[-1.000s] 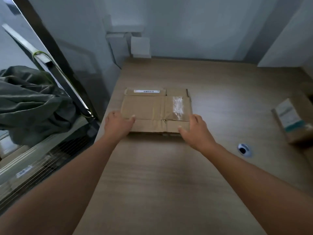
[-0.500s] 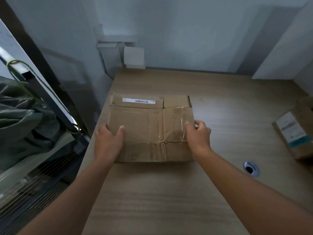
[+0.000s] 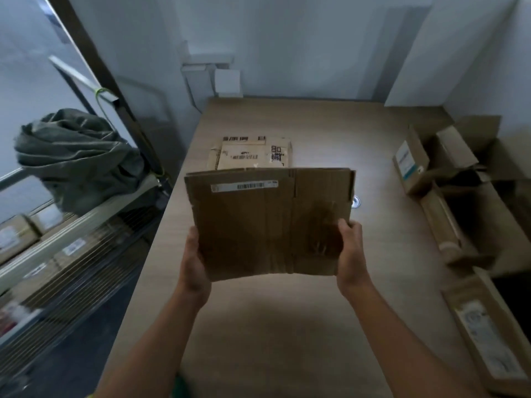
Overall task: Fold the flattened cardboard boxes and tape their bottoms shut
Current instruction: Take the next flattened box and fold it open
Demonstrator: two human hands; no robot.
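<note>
Flattened cardboard box [image 3: 270, 219] is held up mid-frame over the tabletop [image 3: 287, 326], left hand [image 3: 194, 262] and right hand [image 3: 352, 254] each clamping a side edge, fingers wrapped behind. I'd squeeze those edges inward so it pops open square before touching flaps.

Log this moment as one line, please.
phase: flattened box held above table | left hand: grips left edge | right hand: grips right edge | behind: printed flat box on table
</note>
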